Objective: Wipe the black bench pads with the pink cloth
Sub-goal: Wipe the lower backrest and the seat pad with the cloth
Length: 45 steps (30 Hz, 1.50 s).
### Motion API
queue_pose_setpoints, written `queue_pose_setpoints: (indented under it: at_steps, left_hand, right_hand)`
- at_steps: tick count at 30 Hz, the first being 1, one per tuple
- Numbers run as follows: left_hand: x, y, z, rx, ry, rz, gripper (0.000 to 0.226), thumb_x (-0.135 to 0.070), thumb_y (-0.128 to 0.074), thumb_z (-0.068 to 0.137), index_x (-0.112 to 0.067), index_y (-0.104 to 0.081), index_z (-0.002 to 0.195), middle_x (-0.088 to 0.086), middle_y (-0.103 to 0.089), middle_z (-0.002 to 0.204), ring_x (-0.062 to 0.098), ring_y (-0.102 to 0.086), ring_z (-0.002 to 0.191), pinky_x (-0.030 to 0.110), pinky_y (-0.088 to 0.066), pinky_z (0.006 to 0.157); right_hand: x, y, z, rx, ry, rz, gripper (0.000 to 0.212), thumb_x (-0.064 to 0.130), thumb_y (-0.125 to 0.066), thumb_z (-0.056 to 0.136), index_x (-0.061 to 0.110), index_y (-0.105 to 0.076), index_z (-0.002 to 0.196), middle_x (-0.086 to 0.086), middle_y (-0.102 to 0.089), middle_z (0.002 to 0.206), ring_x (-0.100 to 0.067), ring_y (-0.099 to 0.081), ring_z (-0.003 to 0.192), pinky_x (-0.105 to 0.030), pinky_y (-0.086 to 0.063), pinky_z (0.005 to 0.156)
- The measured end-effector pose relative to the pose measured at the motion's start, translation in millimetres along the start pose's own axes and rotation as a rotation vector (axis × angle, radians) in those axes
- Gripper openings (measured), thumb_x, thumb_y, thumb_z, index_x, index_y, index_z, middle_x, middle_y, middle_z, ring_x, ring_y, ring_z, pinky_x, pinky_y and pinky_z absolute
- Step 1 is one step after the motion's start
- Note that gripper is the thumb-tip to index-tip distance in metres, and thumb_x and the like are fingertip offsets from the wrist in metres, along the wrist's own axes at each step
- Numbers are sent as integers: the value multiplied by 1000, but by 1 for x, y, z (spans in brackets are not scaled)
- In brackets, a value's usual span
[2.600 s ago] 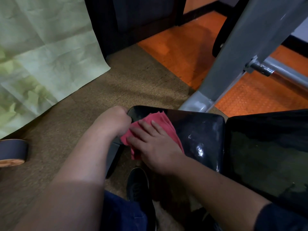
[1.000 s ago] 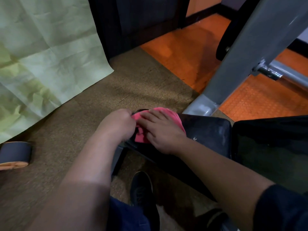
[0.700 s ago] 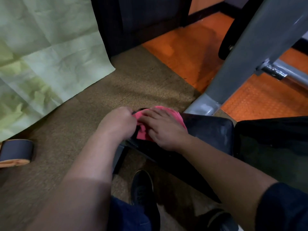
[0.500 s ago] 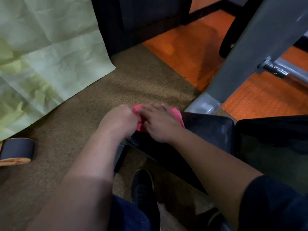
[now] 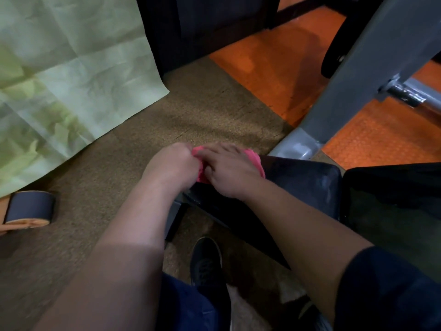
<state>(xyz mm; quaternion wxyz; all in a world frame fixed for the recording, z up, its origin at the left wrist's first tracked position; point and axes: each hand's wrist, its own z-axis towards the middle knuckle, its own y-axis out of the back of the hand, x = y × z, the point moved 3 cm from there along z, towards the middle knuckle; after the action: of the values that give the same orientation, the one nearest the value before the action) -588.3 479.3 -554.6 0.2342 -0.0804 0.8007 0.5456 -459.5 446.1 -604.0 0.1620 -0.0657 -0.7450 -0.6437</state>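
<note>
Pink cloth (image 5: 255, 161) is sitting bunched at the far left corner of the small black bench pad (image 5: 307, 185), mostly hidden under both hands. Right hand (image 5: 229, 173) is lying flat over it, fingers spread and pressing down. Left hand (image 5: 174, 166) is curled into a loose fist touching the right, apparently pinching the cloth's left edge; exact grip not visible. Larger black pad (image 5: 393, 199) is lying to the right of the right forearm. Risk: the cloth is overhanging the corner, so a further outward stroke could be dragging it off the edge. Bunched fabric may also be leaving streaks.
</note>
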Motion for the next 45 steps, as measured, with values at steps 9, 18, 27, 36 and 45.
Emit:
queue_pose_setpoints:
  at_steps: [9, 18, 27, 36, 45]
  left_hand:
    - [2, 2, 0, -5, 58, 6, 35, -11, -51, 91, -10, -64, 123, 18, -63, 131, 34, -58, 121, 40, -49, 97]
    - [2, 3, -1, -23, 65, 22, 35, -11, -46, 92, -9, -64, 123, 19, -61, 133, 35, -57, 122, 40, -49, 97]
    - [4, 3, -1, -10, 66, 13, 34, -12, -46, 91, -9, -66, 119, 18, -64, 127, 34, -60, 116, 41, -51, 93]
    - [9, 2, 0, -1, 56, 19, 41, -8, -42, 92, -9, -63, 127, 18, -60, 136, 33, -55, 126, 39, -46, 102]
    - [10, 0, -3, 45, 42, 19, 48, -10, -42, 93, -15, -55, 140, 13, -53, 146, 31, -49, 133, 38, -43, 106]
  right_hand:
    - [15, -6, -12, 59, 79, -64, 53, 39, -36, 100, 30, -38, 151, 2, -31, 163, -27, -15, 154, -52, -6, 124]
    - [33, -16, -27, 50, 154, -150, 55, 37, -44, 100, 33, -35, 154, 1, -26, 165, -30, -8, 154, -53, 1, 124]
    - [46, -26, -30, 22, 196, -254, 53, 41, -48, 98, 33, -44, 150, 0, -30, 163, -32, -11, 153, -54, 2, 122]
    - [54, -42, -45, 29, 333, -346, 49, 36, -49, 97, 29, -52, 145, -5, -37, 160, -36, -18, 152, -56, -1, 124]
    - [39, -45, -68, 8, 378, -431, 58, 39, -52, 98, 29, -40, 154, -1, -28, 166, -34, -14, 154, -50, 10, 121]
